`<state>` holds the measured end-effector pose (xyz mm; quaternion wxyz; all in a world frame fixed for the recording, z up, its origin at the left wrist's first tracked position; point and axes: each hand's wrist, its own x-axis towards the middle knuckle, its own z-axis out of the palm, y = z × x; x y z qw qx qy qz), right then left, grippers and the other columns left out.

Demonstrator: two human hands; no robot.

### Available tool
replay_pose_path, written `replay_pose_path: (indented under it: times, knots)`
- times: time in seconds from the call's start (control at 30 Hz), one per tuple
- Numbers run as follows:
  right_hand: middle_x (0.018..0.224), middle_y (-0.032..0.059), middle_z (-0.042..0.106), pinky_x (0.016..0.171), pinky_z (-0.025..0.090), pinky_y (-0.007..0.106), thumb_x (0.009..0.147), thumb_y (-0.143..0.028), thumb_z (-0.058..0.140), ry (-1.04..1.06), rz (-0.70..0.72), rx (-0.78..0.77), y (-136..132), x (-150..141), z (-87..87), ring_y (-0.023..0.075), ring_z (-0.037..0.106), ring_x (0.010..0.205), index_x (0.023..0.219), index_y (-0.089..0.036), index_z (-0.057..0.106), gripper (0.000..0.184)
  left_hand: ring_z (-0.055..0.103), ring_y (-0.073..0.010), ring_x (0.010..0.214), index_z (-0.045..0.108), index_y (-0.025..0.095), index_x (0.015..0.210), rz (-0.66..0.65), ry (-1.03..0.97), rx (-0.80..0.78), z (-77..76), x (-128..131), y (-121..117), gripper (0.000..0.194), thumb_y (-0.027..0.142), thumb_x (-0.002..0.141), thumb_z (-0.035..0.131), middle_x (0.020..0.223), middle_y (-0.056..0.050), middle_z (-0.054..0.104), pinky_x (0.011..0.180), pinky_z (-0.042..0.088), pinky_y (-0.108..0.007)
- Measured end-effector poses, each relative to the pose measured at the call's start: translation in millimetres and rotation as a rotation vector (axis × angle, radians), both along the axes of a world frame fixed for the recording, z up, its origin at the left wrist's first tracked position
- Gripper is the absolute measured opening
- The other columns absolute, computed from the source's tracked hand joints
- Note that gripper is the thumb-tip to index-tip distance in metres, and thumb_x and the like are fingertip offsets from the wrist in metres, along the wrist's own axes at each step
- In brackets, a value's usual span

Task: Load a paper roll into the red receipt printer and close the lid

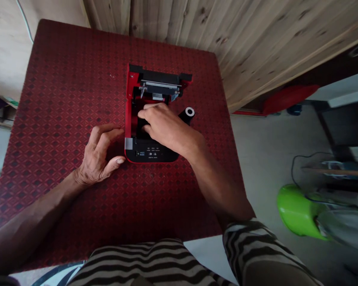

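Observation:
A red and black machine that looks like a label printer (pixel 153 153) sits on the table, its lid (pixel 159 81) raised at the back. My right hand (pixel 162 123) reaches into the dark compartment with curled fingers. Their tips are hidden in shadow, so whatever they grip does not show. Along the printer's left side lies my left hand (pixel 100 153), fingers apart and holding nothing; its fingertips are at or close to the red wall. A black roll with a white ring at its end (pixel 189 112) is to the right of the printer, partly behind my right wrist.
The table (pixel 62 91) has a red patterned cover. Wooden planks (pixel 226 35) form a wall behind it. To the right, a green bucket (pixel 298 210) lies on the floor near a dark cable (pixel 292 167). A pale cord (pixel 25 20) hangs at the far left.

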<state>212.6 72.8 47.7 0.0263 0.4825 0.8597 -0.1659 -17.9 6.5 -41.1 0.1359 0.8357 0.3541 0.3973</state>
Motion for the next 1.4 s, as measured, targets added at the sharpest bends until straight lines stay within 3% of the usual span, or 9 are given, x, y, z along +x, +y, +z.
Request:
replay_pose_path:
  times: [0.17, 0.33, 0.6, 0.93, 1.13, 1.27, 1.4]
  knots:
    - [0.132, 0.0115, 0.077, 0.113, 0.048, 0.040, 0.101, 0.002, 0.055, 0.115, -0.035, 0.046, -18, 12, 16.2, 0.0251, 0.069, 0.125, 0.132, -0.013, 0.073, 0.039, 0.065, -0.0337, 0.129, 0.055, 0.018, 0.154, 0.008, -0.004, 0.016, -0.1, 0, 0, 0.063, 0.065, 0.112, 0.045, 0.139, -0.019, 0.065, 0.106, 0.063, -0.057]
    - [0.111, 0.0085, 0.081, 0.100, 0.047, 0.038, 0.112, -0.021, 0.056, 0.139, 0.066, -0.028, -39, 29, 37.2, 0.0230, 0.071, 0.108, 0.111, -0.016, 0.080, 0.024, 0.064, -0.0351, 0.129, 0.049, 0.026, 0.159, 0.018, 0.040, -0.007, -1.8, -1, -1, 0.061, 0.065, 0.111, 0.044, 0.143, -0.015, 0.064, 0.108, 0.063, -0.058]
    - [0.098, 0.0062, 0.080, 0.088, 0.040, 0.035, 0.112, -0.025, 0.060, 0.136, 0.149, -0.109, -35, 31, 32.1, 0.0206, 0.068, 0.095, 0.099, -0.017, 0.079, 0.024, 0.064, -0.0342, 0.129, 0.050, 0.025, 0.158, 0.027, 0.049, -0.009, 1.2, -1, -2, 0.062, 0.065, 0.112, 0.042, 0.143, -0.013, 0.063, 0.109, 0.062, -0.055]
    - [0.085, -0.0018, 0.080, 0.080, 0.045, 0.030, 0.096, -0.011, 0.071, 0.414, 0.035, -0.220, -24, 38, 35.4, 0.0136, 0.070, 0.079, 0.091, -0.019, 0.079, 0.013, 0.065, -0.0338, 0.129, 0.053, 0.020, 0.155, 0.030, 0.047, 0.000, 0.1, -2, -2, 0.063, 0.065, 0.112, 0.044, 0.140, -0.017, 0.064, 0.108, 0.063, -0.056]
    - [0.085, -0.0006, 0.081, 0.078, 0.051, 0.029, 0.093, -0.016, 0.076, 0.588, -0.042, -0.314, -21, 41, 25.3, 0.0142, 0.072, 0.080, 0.090, -0.019, 0.078, 0.005, 0.065, -0.0340, 0.129, 0.053, 0.022, 0.155, 0.040, 0.055, 0.004, -1.8, -1, -1, 0.062, 0.065, 0.112, 0.042, 0.141, -0.016, 0.065, 0.107, 0.063, -0.058]
    - [0.088, 0.0012, 0.081, 0.078, 0.053, 0.030, 0.094, -0.017, 0.076, 0.593, -0.018, -0.351, -16, 47, 22.4, 0.0153, 0.073, 0.081, 0.094, -0.018, 0.078, 0.002, 0.065, -0.0321, 0.127, 0.055, 0.022, 0.153, 0.080, 0.012, 0.025, 10.1, 1, 0, 0.061, 0.065, 0.113, 0.041, 0.139, -0.014, 0.066, 0.108, 0.062, -0.056]
    - [0.101, 0.0027, 0.082, 0.090, 0.052, 0.035, 0.101, -0.018, 0.069, 0.417, 0.015, -0.160, -18, 51, 31.9, 0.0187, 0.073, 0.093, 0.105, -0.020, 0.080, 0.011, 0.064, -0.0357, 0.128, 0.066, 0.023, 0.141, 0.093, 0.066, 0.054, 34.0, 3, 4, 0.060, 0.069, 0.112, 0.042, 0.143, -0.016, 0.063, 0.106, 0.058, -0.061]
